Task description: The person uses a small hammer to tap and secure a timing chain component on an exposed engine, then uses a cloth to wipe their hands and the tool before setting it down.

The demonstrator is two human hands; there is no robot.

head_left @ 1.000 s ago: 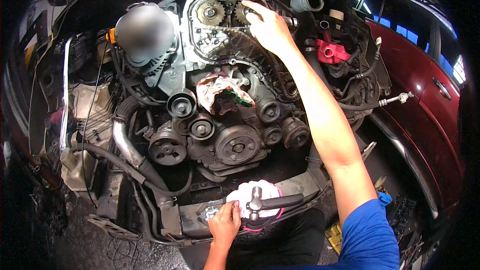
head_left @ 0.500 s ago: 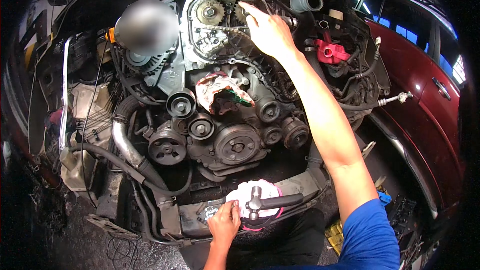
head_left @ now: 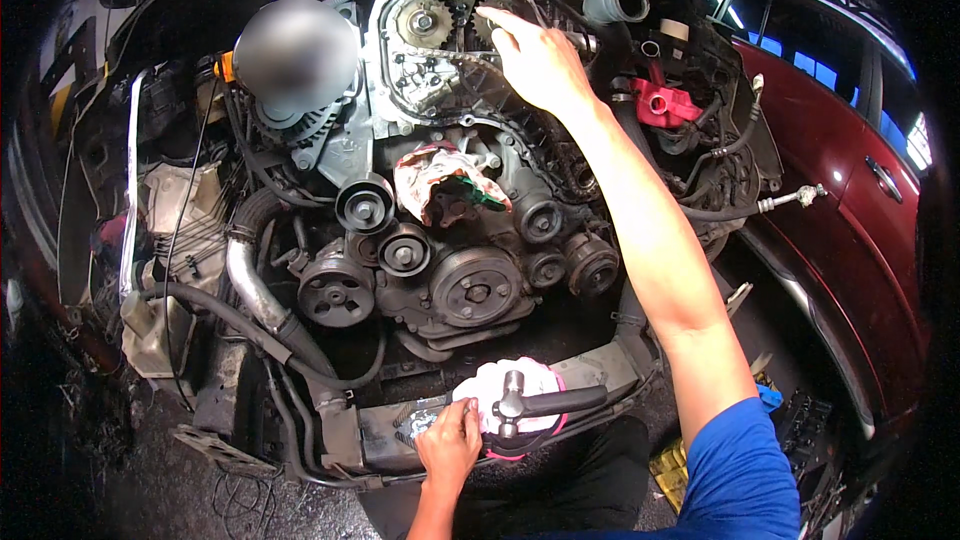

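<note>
My right hand [head_left: 540, 70] reaches into the open timing housing [head_left: 382, 90], its index fingertip at the chain and right sprocket, other fingers bent and apart, holding nothing visible. The left sprocket [head_left: 423, 22] shows fully. My left hand [head_left: 450, 445] is closed at the bumper beam, beside a white-and-pink glove [head_left: 490, 375]; what its fingers hold is unclear. A hammer [head_left: 550, 402] lies on the glove. Below the housing, a stained rag [head_left: 440, 175] covers part of the engine above several pulleys [head_left: 475, 290].
Hoses [head_left: 255, 330], a pale reservoir [head_left: 160, 340] and a red part [head_left: 665, 108] surround the engine. A dark red car body panel [head_left: 850, 220] is at the right. A yellow tray [head_left: 675, 470] sits low beside my right arm. A blurred round area [head_left: 295, 55] hides a component at upper left.
My right index fingertip has shifted very slightly left and down at the sprocket. My left hand, the hammer and the glove stay in place.
</note>
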